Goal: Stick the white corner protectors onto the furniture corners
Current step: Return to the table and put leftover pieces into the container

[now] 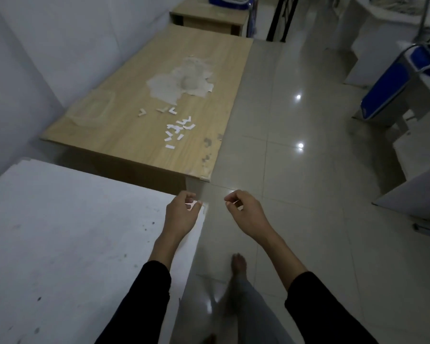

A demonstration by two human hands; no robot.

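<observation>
My left hand pinches a small white corner protector just above the far right corner of a white table. My right hand hovers over the floor to its right, fingers curled, pinching a small white strip. Several more white corner protectors and paper strips lie scattered on the wooden desk ahead. That desk's near right corner looks worn.
A patch of peeled surface marks the desk's middle, and a clear plastic tray sits at its left. A wall runs along the left. Glossy tiled floor lies to the right, with blue chairs and white furniture beyond. My bare foot is below.
</observation>
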